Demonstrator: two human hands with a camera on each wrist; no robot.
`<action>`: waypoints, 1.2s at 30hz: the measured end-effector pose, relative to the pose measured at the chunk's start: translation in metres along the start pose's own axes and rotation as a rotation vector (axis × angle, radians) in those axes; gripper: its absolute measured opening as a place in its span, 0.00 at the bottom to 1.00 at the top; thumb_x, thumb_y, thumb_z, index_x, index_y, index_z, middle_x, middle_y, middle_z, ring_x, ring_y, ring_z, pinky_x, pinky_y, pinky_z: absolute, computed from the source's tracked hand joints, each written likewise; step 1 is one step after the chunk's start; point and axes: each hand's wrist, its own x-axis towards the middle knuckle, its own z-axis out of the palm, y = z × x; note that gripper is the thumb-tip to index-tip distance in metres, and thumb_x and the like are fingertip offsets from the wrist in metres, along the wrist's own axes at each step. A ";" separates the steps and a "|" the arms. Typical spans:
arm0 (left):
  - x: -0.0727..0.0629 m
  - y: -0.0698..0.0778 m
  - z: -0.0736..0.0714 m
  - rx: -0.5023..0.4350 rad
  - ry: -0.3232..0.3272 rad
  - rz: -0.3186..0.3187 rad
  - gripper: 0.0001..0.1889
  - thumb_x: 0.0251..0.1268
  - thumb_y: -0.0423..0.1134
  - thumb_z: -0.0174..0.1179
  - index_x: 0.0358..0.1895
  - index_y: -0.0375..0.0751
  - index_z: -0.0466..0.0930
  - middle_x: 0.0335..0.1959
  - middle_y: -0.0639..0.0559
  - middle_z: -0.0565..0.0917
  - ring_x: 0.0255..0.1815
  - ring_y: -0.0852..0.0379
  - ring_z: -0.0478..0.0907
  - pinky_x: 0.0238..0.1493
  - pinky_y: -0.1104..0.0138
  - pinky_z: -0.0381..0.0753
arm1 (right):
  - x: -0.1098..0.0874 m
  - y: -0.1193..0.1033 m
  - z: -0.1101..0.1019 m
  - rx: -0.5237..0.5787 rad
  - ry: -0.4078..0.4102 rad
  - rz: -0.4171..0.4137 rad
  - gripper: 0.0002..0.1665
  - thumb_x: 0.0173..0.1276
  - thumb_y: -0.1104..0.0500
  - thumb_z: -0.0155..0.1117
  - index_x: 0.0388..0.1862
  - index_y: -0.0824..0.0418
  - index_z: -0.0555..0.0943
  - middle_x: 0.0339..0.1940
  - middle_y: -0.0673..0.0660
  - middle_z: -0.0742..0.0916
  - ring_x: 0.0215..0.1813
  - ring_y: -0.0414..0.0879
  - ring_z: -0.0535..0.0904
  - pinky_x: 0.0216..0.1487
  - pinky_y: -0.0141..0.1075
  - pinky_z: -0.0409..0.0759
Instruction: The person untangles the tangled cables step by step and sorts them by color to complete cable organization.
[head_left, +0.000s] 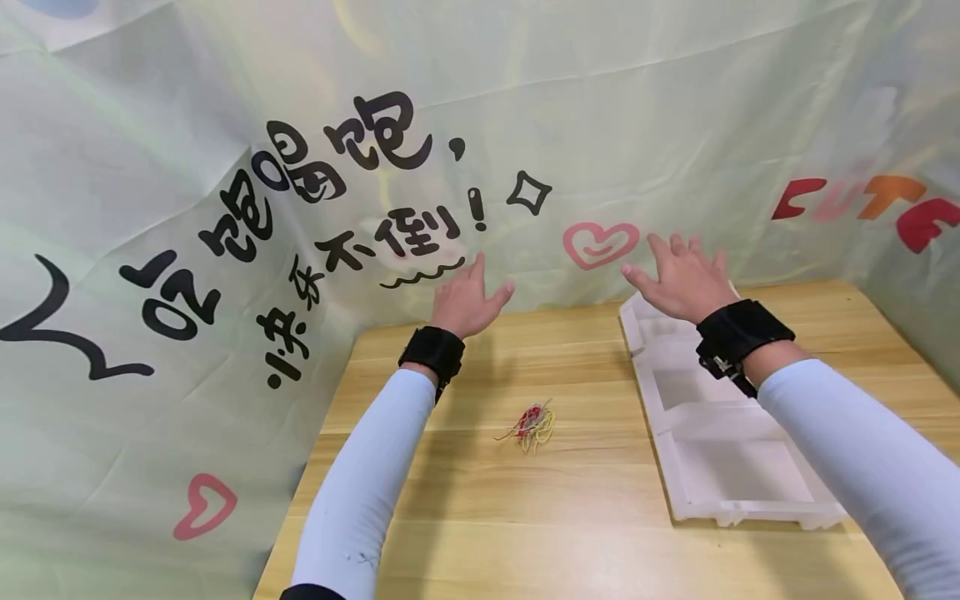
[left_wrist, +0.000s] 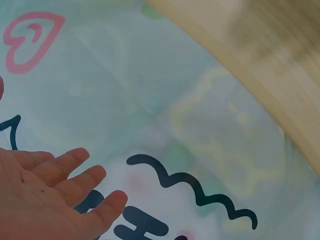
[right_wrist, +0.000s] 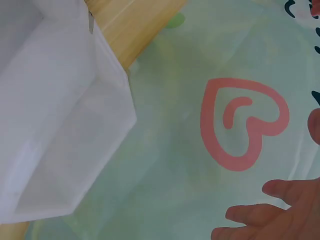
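Both hands are held up in the air, fingers spread and holding nothing. My left hand (head_left: pixel 467 304) is above the far edge of the table, in front of the printed cloth; in the left wrist view its fingers (left_wrist: pixel 75 170) reach out straight. The right hand (head_left: pixel 686 279) hovers over the far end of a white compartment tray (head_left: pixel 663 442), with no visible contact. A small tangle of red, yellow and greyish strings (head_left: pixel 534 425) lies on the wooden table (head_left: pixel 585 483) between the two arms. In the right wrist view, the tray's corner (right_wrist: pixel 107 120) shows at the left.
A pale cloth backdrop (head_left: pixel 600 150) with black writing, pink hearts and coloured letters hangs behind the table and along its sides. The divided tray takes up the table's right part, partly hidden by the right arm.
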 end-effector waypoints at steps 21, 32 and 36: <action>-0.023 0.014 0.035 -0.003 -0.127 0.102 0.42 0.76 0.64 0.47 0.80 0.38 0.54 0.71 0.37 0.71 0.69 0.40 0.70 0.66 0.49 0.70 | -0.027 -0.017 0.018 0.028 0.081 -0.109 0.46 0.79 0.36 0.49 0.76 0.71 0.61 0.70 0.77 0.70 0.72 0.75 0.59 0.64 0.73 0.55; -0.040 0.019 0.068 -0.030 -0.249 0.099 0.38 0.75 0.64 0.49 0.76 0.40 0.64 0.70 0.42 0.73 0.70 0.46 0.70 0.65 0.54 0.72 | -0.042 -0.021 0.040 0.032 0.082 -0.146 0.41 0.79 0.40 0.53 0.71 0.74 0.68 0.61 0.76 0.79 0.61 0.70 0.75 0.56 0.63 0.73; -0.048 0.020 0.086 -0.027 -0.342 0.072 0.39 0.73 0.67 0.48 0.75 0.42 0.67 0.68 0.44 0.75 0.68 0.46 0.72 0.63 0.55 0.74 | -0.047 -0.024 0.045 0.043 0.075 -0.155 0.40 0.79 0.39 0.52 0.68 0.74 0.71 0.56 0.75 0.82 0.57 0.68 0.78 0.54 0.62 0.74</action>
